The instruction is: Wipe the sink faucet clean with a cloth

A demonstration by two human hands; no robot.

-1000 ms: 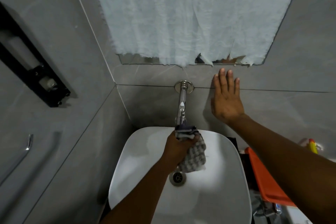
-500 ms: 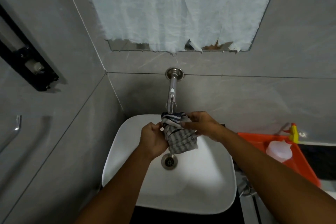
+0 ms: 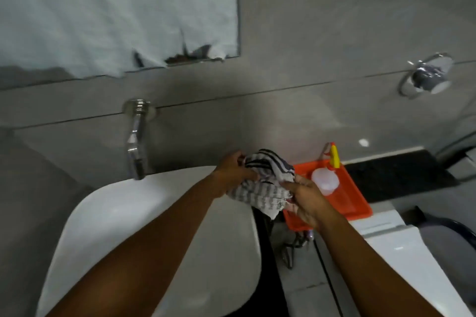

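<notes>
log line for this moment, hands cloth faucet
left hand: holds cloth | right hand: holds cloth | faucet: untouched | cloth beside orange tray

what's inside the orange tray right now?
The orange tray holds a translucent spray bottle with a yellow-and-red nozzle, lying toward its back end. The near left part is covered by the right hand and the striped cloth, so anything there is hidden.

Both forearms extended forward; left hand [image 3: 235, 171] and right hand [image 3: 306, 198] close together, fingers curled in grip.
</notes>
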